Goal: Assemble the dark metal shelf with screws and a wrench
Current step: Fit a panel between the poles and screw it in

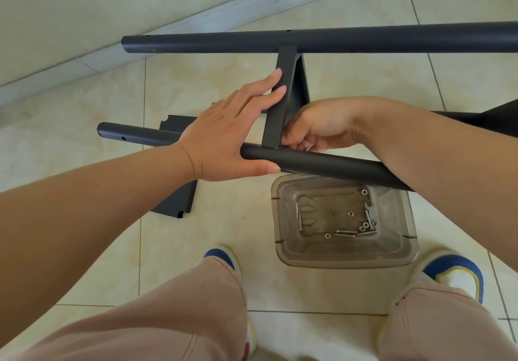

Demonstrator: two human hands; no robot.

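Down at the joint, the right hand (316,127) pinches something small, seemingly a screw, where the crossbar (280,99) meets the near tube (322,164); the left hand (224,136), fingers spread, steadies both. Next move likely calls for the wrench (367,211), lying in the clear tub (398,257).

The left hand (224,136) spans the crossbar (280,102) and near tube (322,164), with the right hand (316,127) just right of the crossbar where it meets that tube. Beyond both hands lies the far tube (308,41); nearer than them, on the floor (179,248), a tub (403,237) holds screws (346,232); a panel (176,198) lies under the left wrist.
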